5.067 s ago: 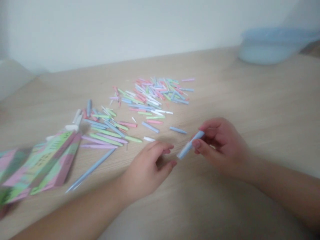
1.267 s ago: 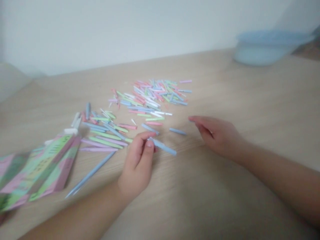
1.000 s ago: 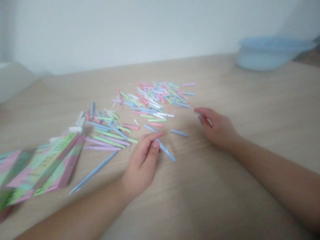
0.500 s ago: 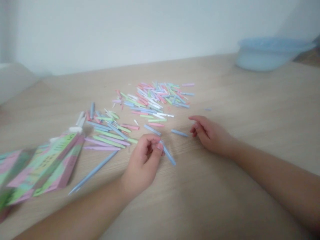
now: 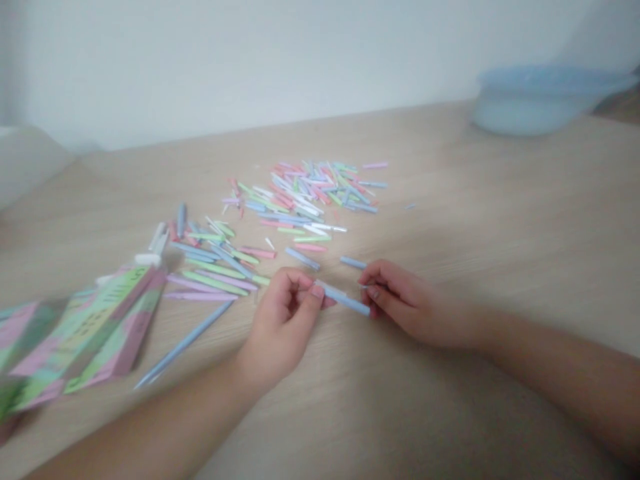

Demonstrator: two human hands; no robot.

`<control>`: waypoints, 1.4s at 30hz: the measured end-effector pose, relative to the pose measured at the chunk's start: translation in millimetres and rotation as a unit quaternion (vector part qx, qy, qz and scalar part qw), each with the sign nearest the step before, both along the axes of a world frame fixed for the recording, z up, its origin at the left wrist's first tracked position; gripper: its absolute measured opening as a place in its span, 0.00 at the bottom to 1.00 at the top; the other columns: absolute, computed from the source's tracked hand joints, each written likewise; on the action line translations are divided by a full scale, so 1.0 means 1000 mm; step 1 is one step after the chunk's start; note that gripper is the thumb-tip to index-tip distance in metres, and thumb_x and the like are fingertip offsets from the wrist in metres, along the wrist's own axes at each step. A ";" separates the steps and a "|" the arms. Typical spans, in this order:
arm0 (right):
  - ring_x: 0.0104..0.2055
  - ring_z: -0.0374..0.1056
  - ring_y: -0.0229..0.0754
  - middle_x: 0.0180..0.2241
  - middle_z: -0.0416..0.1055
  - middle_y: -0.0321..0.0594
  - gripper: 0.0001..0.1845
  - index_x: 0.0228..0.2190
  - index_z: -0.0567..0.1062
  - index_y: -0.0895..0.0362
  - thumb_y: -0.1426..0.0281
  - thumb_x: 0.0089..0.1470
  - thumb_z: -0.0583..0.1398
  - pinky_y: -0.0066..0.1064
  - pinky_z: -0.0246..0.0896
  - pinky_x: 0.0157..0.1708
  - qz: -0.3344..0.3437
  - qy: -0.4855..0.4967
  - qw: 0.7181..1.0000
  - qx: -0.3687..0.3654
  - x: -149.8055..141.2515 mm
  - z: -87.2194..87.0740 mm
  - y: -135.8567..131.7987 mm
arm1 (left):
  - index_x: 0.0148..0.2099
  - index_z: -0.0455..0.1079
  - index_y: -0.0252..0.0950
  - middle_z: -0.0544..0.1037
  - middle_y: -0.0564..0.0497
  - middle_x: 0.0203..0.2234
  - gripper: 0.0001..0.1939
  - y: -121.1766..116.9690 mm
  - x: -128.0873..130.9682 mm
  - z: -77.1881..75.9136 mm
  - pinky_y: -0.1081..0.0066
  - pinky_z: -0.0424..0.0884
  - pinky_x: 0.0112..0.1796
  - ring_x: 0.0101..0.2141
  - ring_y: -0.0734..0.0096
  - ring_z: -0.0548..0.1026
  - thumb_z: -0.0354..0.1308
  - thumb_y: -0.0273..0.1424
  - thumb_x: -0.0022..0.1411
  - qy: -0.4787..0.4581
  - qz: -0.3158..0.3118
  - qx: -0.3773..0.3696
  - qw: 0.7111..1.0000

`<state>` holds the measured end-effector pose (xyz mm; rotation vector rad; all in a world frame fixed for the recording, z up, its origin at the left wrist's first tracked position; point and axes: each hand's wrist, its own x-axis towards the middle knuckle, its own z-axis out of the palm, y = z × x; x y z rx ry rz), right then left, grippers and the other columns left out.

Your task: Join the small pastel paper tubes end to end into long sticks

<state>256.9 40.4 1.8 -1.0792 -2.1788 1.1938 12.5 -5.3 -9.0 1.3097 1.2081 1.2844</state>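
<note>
Your left hand is curled nearly closed, gripping one end of a pale blue paper tube. Your right hand is partly closed, its fingertips pinching the other end, low over the middle of the frame. Around them, the wooden table carries a scattered pile of pastel paper sticks at centre. A pink-and-green paper pack lies lower left, and a blue plastic tub sits upper right against the white wall.
</note>
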 end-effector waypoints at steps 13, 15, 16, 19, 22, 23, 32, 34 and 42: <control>0.41 0.80 0.44 0.39 0.79 0.38 0.28 0.68 0.57 0.45 0.60 0.73 0.56 0.41 0.80 0.43 0.000 0.157 0.980 -0.123 -0.003 -0.019 -0.007 | 0.47 0.69 0.40 0.80 0.55 0.32 0.12 0.003 -0.003 -0.003 0.70 0.76 0.38 0.34 0.69 0.81 0.65 0.40 0.69 0.007 0.048 -0.009 0.999; 0.42 0.81 0.44 0.39 0.80 0.38 0.27 0.68 0.58 0.44 0.60 0.73 0.56 0.41 0.80 0.45 0.001 0.161 0.981 -0.111 -0.003 -0.022 -0.007 | 0.47 0.68 0.40 0.80 0.55 0.32 0.13 0.004 -0.002 -0.003 0.70 0.77 0.38 0.34 0.69 0.81 0.65 0.41 0.70 0.008 0.057 -0.017 0.998; 0.42 0.81 0.44 0.39 0.79 0.38 0.26 0.68 0.58 0.44 0.60 0.73 0.56 0.41 0.80 0.45 0.003 0.163 0.981 -0.107 -0.003 -0.023 -0.008 | 0.47 0.68 0.40 0.80 0.55 0.32 0.13 0.004 -0.002 -0.003 0.70 0.77 0.38 0.34 0.69 0.82 0.65 0.41 0.69 0.003 0.059 -0.022 0.998; 0.42 0.81 0.44 0.39 0.79 0.38 0.25 0.67 0.58 0.45 0.62 0.73 0.55 0.41 0.81 0.45 0.015 0.166 0.981 -0.101 -0.003 -0.020 -0.008 | 0.47 0.68 0.40 0.80 0.55 0.33 0.15 0.004 -0.002 -0.003 0.69 0.78 0.40 0.34 0.70 0.81 0.66 0.42 0.68 -0.024 0.064 -0.033 0.997; 0.41 0.81 0.43 0.39 0.78 0.37 0.25 0.67 0.57 0.46 0.64 0.73 0.54 0.40 0.81 0.45 0.023 0.163 0.981 -0.100 -0.004 -0.015 -0.008 | 0.46 0.67 0.40 0.80 0.55 0.33 0.16 0.004 -0.002 -0.003 0.67 0.79 0.42 0.34 0.70 0.82 0.67 0.43 0.67 -0.045 0.061 -0.042 0.996; 0.41 0.81 0.42 0.38 0.78 0.37 0.25 0.67 0.57 0.46 0.64 0.73 0.54 0.40 0.81 0.44 0.024 0.162 0.981 -0.099 -0.004 -0.015 -0.008 | 0.46 0.67 0.40 0.80 0.55 0.33 0.16 0.004 -0.002 -0.003 0.67 0.79 0.42 0.34 0.70 0.82 0.67 0.43 0.67 -0.048 0.060 -0.044 0.996; 0.40 0.81 0.41 0.40 0.79 0.37 0.23 0.66 0.61 0.47 0.65 0.73 0.54 0.38 0.81 0.43 0.012 0.164 0.985 -0.051 -0.001 -0.020 -0.006 | 0.48 0.64 0.41 0.81 0.55 0.32 0.18 0.004 -0.002 -0.004 0.66 0.78 0.41 0.34 0.68 0.82 0.64 0.46 0.69 -0.019 0.053 -0.054 0.997; 0.41 0.82 0.41 0.39 0.81 0.37 0.24 0.67 0.60 0.47 0.65 0.74 0.54 0.38 0.80 0.44 0.018 0.146 0.988 -0.040 0.000 -0.019 -0.006 | 0.49 0.64 0.40 0.81 0.54 0.31 0.16 0.003 -0.002 -0.004 0.67 0.77 0.40 0.33 0.68 0.82 0.62 0.45 0.71 0.014 0.032 -0.054 0.998; 0.46 0.82 0.43 0.44 0.84 0.39 0.26 0.68 0.61 0.45 0.65 0.73 0.57 0.41 0.79 0.49 0.019 0.123 0.992 -0.018 0.002 -0.020 -0.006 | 0.48 0.66 0.39 0.79 0.53 0.30 0.12 0.004 -0.003 -0.002 0.70 0.72 0.34 0.32 0.68 0.80 0.59 0.41 0.73 0.087 -0.010 -0.041 0.995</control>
